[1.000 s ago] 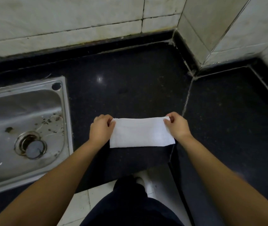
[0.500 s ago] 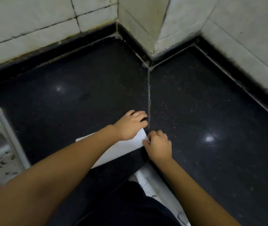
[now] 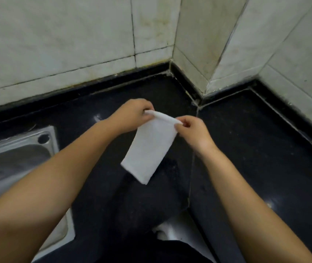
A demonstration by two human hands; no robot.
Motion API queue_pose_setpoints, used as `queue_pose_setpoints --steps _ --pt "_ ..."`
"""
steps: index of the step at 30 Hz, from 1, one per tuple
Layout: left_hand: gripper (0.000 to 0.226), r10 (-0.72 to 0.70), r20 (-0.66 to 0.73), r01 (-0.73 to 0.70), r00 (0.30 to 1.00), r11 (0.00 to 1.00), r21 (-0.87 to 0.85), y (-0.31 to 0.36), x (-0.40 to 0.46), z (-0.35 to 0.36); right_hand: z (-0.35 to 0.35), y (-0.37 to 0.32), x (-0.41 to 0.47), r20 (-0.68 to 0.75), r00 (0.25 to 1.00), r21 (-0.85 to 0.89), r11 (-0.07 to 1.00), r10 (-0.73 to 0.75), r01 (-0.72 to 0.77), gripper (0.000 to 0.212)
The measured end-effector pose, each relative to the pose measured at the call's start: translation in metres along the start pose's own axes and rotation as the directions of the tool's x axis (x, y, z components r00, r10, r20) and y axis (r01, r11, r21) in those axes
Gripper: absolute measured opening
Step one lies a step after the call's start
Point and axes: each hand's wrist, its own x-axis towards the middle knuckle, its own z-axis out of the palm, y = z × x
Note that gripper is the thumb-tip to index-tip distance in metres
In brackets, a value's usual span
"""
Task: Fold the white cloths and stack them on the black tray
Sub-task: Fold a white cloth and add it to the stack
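Observation:
A folded white cloth [image 3: 150,150] hangs in the air above the black counter, a long narrow rectangle slanting down to the left. My left hand [image 3: 133,114] pinches its upper left corner. My right hand [image 3: 194,130] pinches the upper right corner, so the top edge is stretched between the two hands. The lower end of the cloth hangs free. No black tray shows in the head view.
A steel sink [image 3: 16,158] is set into the black stone counter [image 3: 256,158] at the left. Tiled walls [image 3: 75,44] close the back and right, with a jutting corner [image 3: 199,54] behind the hands. The counter's front edge lies near my body.
The cloth lay flat on the counter a second ago, was folded across, and is now lifted off the counter, held up by both hands at its top corners.

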Motion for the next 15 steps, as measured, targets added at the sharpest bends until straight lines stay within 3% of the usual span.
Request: queue_pose_setpoints --steps 3,6,8,11,15 --pt "0.01 -0.037 -0.226 0.005 0.973 0.99 -0.141 0.008 -0.014 -0.033 -0.015 -0.037 -0.001 -0.028 0.979 0.076 0.976 -0.201 0.203 0.009" --pt "0.005 -0.1 -0.281 -0.013 0.954 0.927 -0.374 0.016 -0.039 -0.042 -0.026 -0.048 -0.014 0.021 0.951 0.154 0.941 -0.307 0.3 0.007" --pt "0.008 -0.114 -0.2 0.008 0.973 0.885 -0.466 0.013 -0.055 -0.027 -0.026 -0.035 -0.023 0.093 0.948 0.194 0.939 -0.305 0.283 0.008" --pt "0.019 -0.167 -0.032 0.122 0.985 0.822 -0.556 0.0 -0.076 0.018 -0.014 0.009 -0.034 0.217 0.958 0.132 0.978 -0.188 0.162 0.013" --pt "0.023 -0.254 0.235 0.339 0.938 0.808 -0.481 -0.016 -0.094 0.091 0.001 0.084 -0.053 0.352 0.935 -0.027 0.999 0.041 -0.033 0.012"
